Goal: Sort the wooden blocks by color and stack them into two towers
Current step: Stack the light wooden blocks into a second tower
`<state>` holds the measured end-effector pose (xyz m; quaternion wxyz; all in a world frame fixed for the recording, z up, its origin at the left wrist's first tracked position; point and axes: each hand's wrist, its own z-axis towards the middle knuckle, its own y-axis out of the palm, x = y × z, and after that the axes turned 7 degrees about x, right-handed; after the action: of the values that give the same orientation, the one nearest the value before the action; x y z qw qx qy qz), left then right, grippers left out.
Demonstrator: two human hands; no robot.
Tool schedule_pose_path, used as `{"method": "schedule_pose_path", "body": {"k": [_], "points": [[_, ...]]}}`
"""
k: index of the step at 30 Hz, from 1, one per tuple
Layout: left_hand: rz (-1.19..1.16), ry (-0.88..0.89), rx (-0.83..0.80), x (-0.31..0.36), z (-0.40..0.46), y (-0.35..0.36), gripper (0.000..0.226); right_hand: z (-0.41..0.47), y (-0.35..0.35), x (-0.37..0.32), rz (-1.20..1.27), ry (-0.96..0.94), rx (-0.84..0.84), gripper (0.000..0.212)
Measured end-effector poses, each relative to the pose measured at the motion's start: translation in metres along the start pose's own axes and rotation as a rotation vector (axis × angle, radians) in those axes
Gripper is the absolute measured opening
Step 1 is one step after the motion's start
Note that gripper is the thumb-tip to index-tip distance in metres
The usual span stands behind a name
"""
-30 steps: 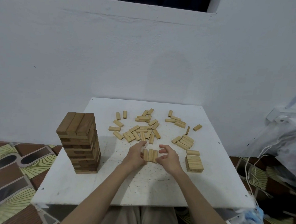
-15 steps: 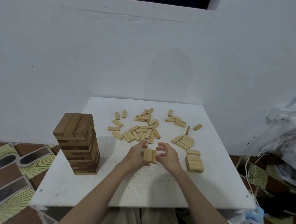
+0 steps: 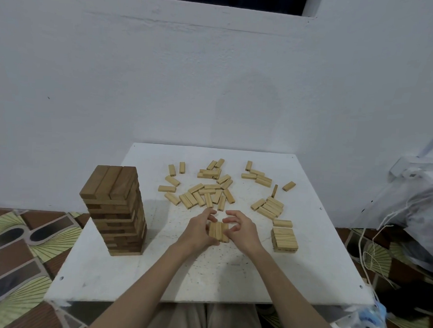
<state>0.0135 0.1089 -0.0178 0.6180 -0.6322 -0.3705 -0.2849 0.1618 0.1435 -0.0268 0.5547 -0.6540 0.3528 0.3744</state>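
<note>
A tall tower of dark brown blocks (image 3: 115, 208) stands at the left of the white table (image 3: 204, 276). Several light blocks (image 3: 204, 190) lie scattered across the far half. A low stack of light blocks (image 3: 284, 239) sits at the right. In the middle, three light blocks (image 3: 218, 230) lie side by side in a row. My left hand (image 3: 199, 229) grips the row's left side with curled fingers. My right hand (image 3: 240, 230) grips its right side, thumb and fingers curved round it.
A white wall rises just behind the table. A plastic bag with cords (image 3: 413, 214) lies on the floor at the right. Patterned floor tiles (image 3: 10, 248) show at the left. My knees sit under the table's near edge.
Both hands stay on the row of three light blocks, squeezing it together a little more. The view has shifted slightly.
</note>
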Motion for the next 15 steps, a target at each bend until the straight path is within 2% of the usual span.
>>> {"method": "schedule_pose_path", "body": {"k": [11,15], "points": [[0.029,0.003,-0.006,-0.003,-0.019,-0.002,0.083,-0.019,0.003,0.003,-0.001,0.003,-0.009,0.048],[0.029,-0.005,0.009,-0.003,-0.022,-0.004,0.091,-0.025,0.001,-0.001,-0.019,-0.020,0.004,0.048]]}}
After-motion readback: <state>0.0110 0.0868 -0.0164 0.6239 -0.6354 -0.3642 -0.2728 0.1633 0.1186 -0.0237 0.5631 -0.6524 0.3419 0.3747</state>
